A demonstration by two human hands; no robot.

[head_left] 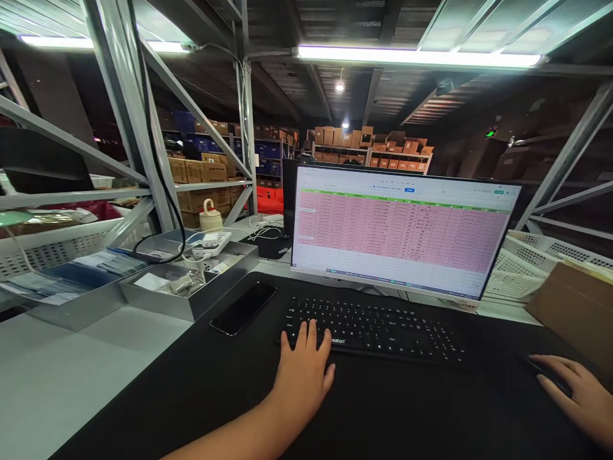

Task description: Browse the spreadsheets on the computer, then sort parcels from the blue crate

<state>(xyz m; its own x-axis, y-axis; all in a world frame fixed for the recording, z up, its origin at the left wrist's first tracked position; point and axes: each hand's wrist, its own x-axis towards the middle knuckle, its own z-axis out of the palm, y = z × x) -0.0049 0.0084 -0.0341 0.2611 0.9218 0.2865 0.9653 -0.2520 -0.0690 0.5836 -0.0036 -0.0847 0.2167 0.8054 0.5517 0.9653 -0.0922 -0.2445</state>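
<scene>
My left hand lies with fingers spread on the lower left keys of a black keyboard. At the right edge, my right hand curls over a dark computer mouse, mostly covered by the fingers. Behind the keyboard stands a monitor showing a spreadsheet with pink rows and a green header row. A black phone lies left of the keyboard. Keyboard, mouse and phone all rest on a wide black desk mat.
Left of the mat are grey trays with papers and small items, a white power strip and a cream jug. A cardboard box and white baskets stand at right. Metal posts frame the desk.
</scene>
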